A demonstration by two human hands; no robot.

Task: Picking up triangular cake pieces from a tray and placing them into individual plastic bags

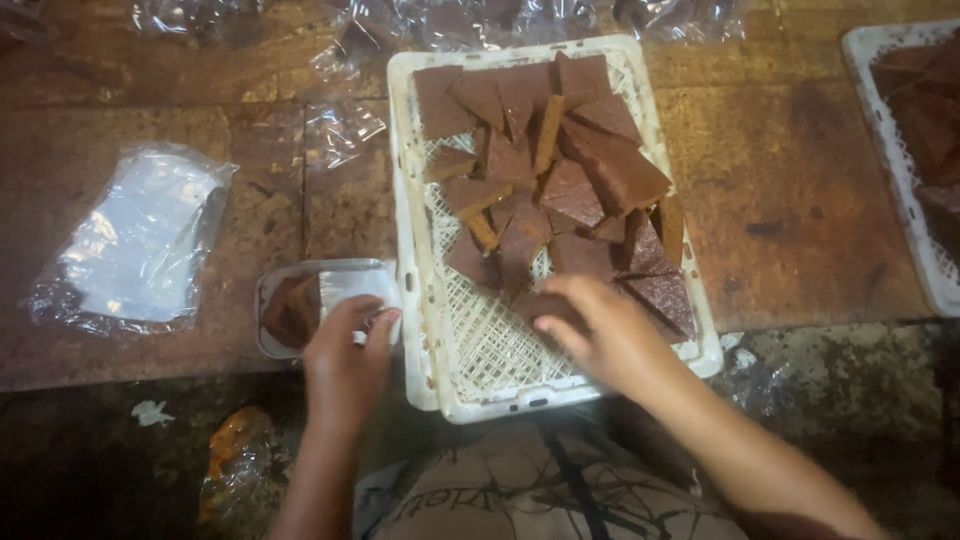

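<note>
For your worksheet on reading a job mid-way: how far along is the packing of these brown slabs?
Done: one slab already lies in the small clear tray. In hand: the left hand steadies that tray while the right hand reaches a slab in the white crate. Left: many slabs are piled in the crate, and a stack of bags lies unused.

A single head-worn camera looks steeply down from above the person's chest onto a brown worktop (pixel 790 200), close enough that both forearms enter from the near edge. It faces away from the body: the white crate (pixel 455 330) sits centre, a second crate (pixel 885 150) is cut off far right, plastic bags (pixel 140 240) lie left
</note>
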